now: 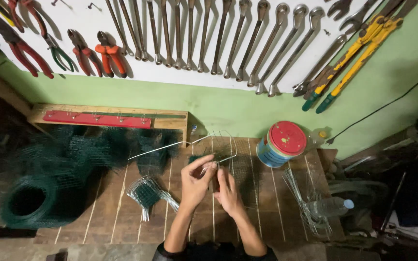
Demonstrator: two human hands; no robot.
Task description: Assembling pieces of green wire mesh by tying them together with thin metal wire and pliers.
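Two bare forearms, bare left hand (197,181), bare right hand (228,192). No gloves, rings, watch. Dark, near-black short sleeves (209,251) bunched above elbows at bottom edge.

Tight bench, open strip near the front edge

Bare planks of the wooden bench (117,212) lie open left of the hands. Beyond, green mesh rolls (30,200) crowd the left, a mesh bundle (146,193) sits close, the striped tin (281,144) blocks back right, and loose wires (306,203), perhaps tangled, fringe the right
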